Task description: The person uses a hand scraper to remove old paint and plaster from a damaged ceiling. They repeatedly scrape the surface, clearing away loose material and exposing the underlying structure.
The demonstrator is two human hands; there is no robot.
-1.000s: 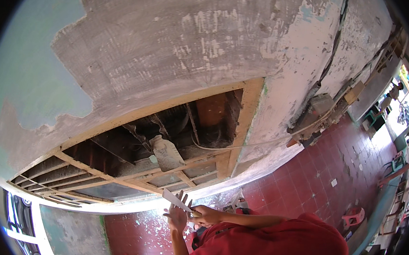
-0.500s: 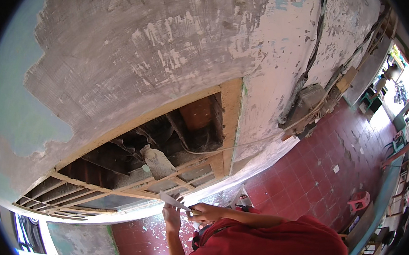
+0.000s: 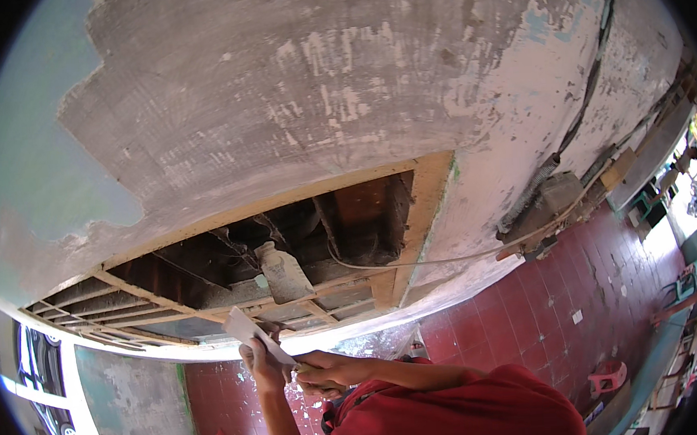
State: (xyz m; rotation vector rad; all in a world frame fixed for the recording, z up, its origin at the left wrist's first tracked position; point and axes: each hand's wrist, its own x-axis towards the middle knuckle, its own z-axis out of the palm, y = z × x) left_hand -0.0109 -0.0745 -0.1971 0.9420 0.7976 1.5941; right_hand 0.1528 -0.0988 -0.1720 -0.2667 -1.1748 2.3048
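A putty knife (image 3: 249,331) with a broad pale blade is held up in front of the wall, blade tip pointing up and left. My right hand (image 3: 325,373) is closed around its handle, which the fingers mostly hide. Against the blade, my left hand (image 3: 263,364) has its thumb side on one face and fingertips showing past the other edge. Both hands are just below the wooden frame (image 3: 431,191) of an opening in the wall. Inside that opening leans a dusty, pale plastic bottle (image 3: 285,275).
The wall (image 3: 339,89) is scraped grey, with green paint at the left. A thin cable (image 3: 472,255) runs from the opening to a dusty box (image 3: 561,192) on the right. Red tiles (image 3: 525,318) cover the floor, where a pink stool (image 3: 608,379) stands.
Both hands and the putty knife have moved left. My left hand's fingers, spread beside the blade before, now close in on it. The view has shifted slightly.
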